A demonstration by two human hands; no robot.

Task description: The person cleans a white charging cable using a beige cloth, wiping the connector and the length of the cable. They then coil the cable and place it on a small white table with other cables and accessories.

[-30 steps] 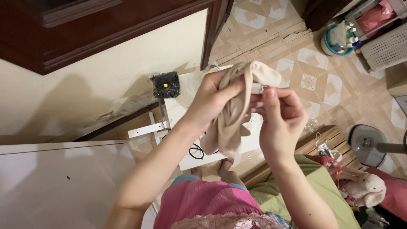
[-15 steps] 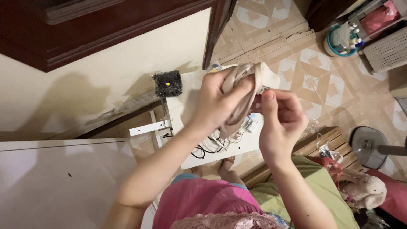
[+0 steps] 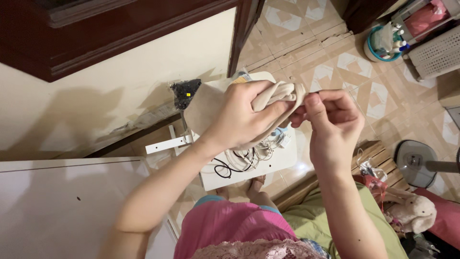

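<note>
Both hands closed on a beige cloth, gathering it above the small white surface.

My left hand (image 3: 239, 115) has its fingers (image 3: 268, 108) curled tight around the beige cloth (image 3: 206, 103), bunching its upper part, while my right hand (image 3: 333, 120) pinches the bunched end between thumb and forefinger. As I judge it, the cloth is partly gathered; its lower part hangs loose, unfolded. Beneath lies the white surface (image 3: 287, 158) with tangled cables (image 3: 239, 160), a black mesh bundle (image 3: 184, 92) behind it, the tiled floor (image 3: 364, 76) and a stuffed toy (image 3: 417, 213) off right.
</note>
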